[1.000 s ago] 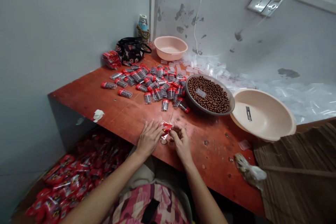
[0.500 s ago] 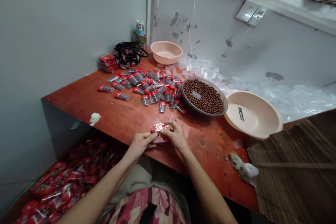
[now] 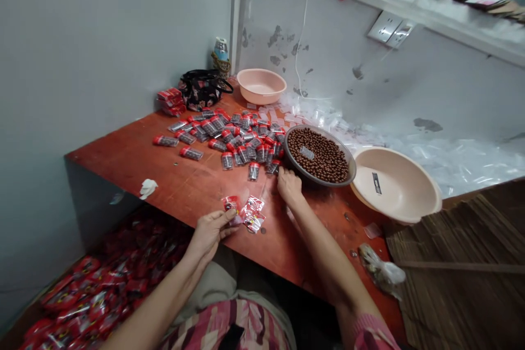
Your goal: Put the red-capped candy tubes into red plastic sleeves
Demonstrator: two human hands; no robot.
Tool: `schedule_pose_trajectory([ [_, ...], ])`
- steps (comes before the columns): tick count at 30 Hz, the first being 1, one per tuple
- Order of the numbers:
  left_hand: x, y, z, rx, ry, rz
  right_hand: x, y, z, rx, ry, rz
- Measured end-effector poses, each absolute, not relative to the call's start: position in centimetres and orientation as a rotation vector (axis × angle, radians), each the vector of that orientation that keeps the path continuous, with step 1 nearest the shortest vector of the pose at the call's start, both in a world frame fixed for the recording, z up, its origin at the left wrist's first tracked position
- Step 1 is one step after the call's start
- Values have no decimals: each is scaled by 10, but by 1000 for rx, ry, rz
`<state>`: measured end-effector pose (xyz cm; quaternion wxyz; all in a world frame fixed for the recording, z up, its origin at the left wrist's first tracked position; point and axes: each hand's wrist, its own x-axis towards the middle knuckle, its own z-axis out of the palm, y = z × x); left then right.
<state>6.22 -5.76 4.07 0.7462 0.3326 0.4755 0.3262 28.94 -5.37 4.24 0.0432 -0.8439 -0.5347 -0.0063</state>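
Note:
My left hand (image 3: 210,231) pinches a red printed plastic packet (image 3: 231,203) above the table's front edge. Just right of it is another shiny red-and-clear packet (image 3: 254,214); whether the two are joined I cannot tell. My right hand (image 3: 289,185) is stretched forward beside the grey bowl (image 3: 296,167), its fingers curled down over a small red-capped container mostly hidden beneath them. Close to those fingers lies a clear container with a red cap (image 3: 273,167) and dark contents, at the edge of a pile of similar containers (image 3: 246,136).
Brown balls (image 3: 318,153) fill the grey bowl. Pale basins stand right (image 3: 400,178) and back (image 3: 261,87). Clear plastic pieces (image 3: 471,158) are heaped along the wall. Flattened cardboard (image 3: 463,262) covers the right side; red packets (image 3: 90,295) fill the space below left.
My right hand has let go of the packet and moved forward and right to the containers beside the grey bowl. My left hand keeps the packet, shifted slightly left.

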Motion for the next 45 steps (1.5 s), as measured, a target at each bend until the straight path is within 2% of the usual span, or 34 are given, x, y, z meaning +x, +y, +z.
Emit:
schedule_pose_trajectory([
  [7,52,-50,43,587,1002,777,289,-79,48,-2641,-1686,97],
  [14,57,-46,43,444,961,803,305,-89,53,-2060,-2344,206],
  [20,59,-46,46,388,989,866,306,-108,40,-2154,-1947,307],
  [25,70,-49,42,296,966,866,245,-144,35,-1634,-1191,812],
  [28,78,-53,41,250,949,865,203,-156,32,-1473,-972,988],
  [39,93,-65,45,352,862,868,184,-154,31,-1477,-887,906],
  [45,95,-67,46,528,775,813,183,-151,25,-1391,-839,1013],
])
